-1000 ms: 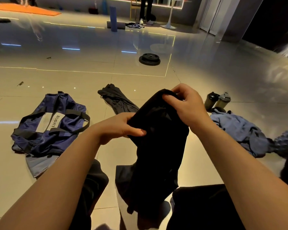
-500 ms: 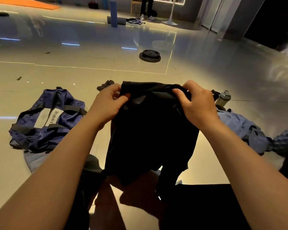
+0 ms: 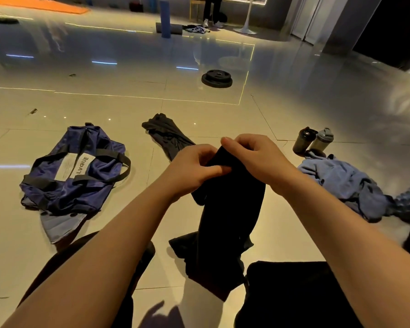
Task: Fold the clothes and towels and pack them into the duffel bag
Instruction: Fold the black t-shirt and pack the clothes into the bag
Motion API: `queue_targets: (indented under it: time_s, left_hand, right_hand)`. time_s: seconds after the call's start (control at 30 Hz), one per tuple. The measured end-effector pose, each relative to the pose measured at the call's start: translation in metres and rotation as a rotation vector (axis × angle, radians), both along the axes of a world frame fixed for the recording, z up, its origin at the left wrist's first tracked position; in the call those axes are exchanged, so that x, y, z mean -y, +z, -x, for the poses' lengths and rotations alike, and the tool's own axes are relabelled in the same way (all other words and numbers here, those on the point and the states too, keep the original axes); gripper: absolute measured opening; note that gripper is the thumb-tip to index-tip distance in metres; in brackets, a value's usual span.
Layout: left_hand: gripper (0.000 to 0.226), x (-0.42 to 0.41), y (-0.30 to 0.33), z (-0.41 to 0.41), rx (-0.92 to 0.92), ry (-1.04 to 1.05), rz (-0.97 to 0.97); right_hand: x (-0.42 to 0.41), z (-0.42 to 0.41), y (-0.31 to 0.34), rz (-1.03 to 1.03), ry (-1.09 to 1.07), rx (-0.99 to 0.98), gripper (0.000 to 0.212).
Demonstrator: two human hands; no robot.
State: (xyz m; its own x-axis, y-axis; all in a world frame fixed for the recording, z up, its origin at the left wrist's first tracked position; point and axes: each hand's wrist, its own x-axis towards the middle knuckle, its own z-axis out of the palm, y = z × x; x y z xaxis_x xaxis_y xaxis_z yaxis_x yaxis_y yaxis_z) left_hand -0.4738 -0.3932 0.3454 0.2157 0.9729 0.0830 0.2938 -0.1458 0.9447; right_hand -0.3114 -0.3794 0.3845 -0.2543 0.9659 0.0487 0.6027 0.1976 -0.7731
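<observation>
Black garment [image 3: 225, 209] | bunched, hanging | pinched at top by both hands

Head-worn camera looks forward and down, close over the floor [image 3: 282, 233].

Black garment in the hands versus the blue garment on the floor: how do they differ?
The black garment hangs lifted, gripped at its top by the left hand and right hand; the blue garment lies crumpled and untouched. One is black, the other light blue. Neither is in the duffel bag.

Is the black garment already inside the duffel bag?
No, both hands hold the black garment up; the duffel bag lies apart.
</observation>
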Motion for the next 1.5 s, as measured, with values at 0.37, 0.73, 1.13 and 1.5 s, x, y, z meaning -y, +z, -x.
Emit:
queue_targets:
  time_s: [0.37, 0.73, 1.13, 1.5]
  left_hand:
    - [0.014, 0.000, 0.008, 0.011, 0.219, 0.241, -0.009]
    - [0.010, -0.009, 0.004, 0.034, 0.309, 0.356, 0.115]
    - [0.019, -0.015, -0.006, 0.040, -0.386, 0.432, -0.076]
    - [0.021, 0.005, -0.008, 0.007, -0.193, 0.121, -0.346]
  right_hand:
    - [0.019, 0.006, -0.021, -0.159, 0.062, 0.243, 0.041]
    - [0.006, -0.023, -0.015, 0.222, -0.098, -0.233, 0.008]
    - [0.009, -0.031, 0.008, 0.018, -0.054, -0.105, 0.010]
    - [0.015, 0.004, -0.002, -0.219, 0.082, 0.085, 0.008]
